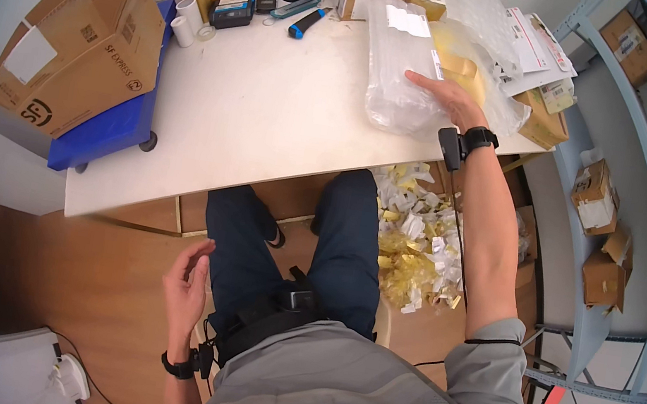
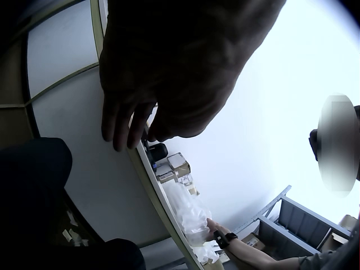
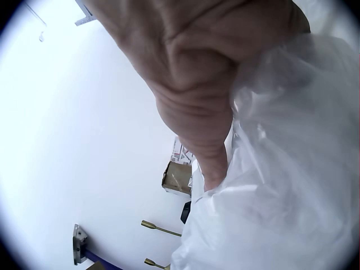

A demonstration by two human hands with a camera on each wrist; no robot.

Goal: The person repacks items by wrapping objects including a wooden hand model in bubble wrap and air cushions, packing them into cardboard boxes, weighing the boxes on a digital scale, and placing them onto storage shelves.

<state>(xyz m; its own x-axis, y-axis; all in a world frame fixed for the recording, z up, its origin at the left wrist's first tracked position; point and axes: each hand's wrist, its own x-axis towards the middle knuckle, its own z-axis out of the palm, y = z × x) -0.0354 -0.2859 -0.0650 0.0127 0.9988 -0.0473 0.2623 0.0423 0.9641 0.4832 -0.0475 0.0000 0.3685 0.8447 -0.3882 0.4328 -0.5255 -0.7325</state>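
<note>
A flat, clear plastic-wrapped package (image 1: 400,55) with a white label lies toward the right side of the white table (image 1: 273,94). My right hand (image 1: 454,100) grips its right edge, with one digit stretched across the top. The other fingers are largely hidden by the hand and plastic. In the right wrist view, crumpled translucent plastic (image 3: 270,169) lies against the palm side of this hand. My left hand (image 1: 188,282) hangs beside my left thigh, below the table's front edge, fingers loosely bent with nothing in them.
A cardboard box (image 1: 88,41) stands on a blue wheeled platform (image 1: 104,132) at left. A blue cutter (image 1: 306,24) and paper rolls (image 1: 188,19) lie at the back. More bubble wrap (image 1: 480,25) and boxes crowd the right. Shelving (image 1: 644,125) flanks the table; scraps (image 1: 417,249) cover the floor.
</note>
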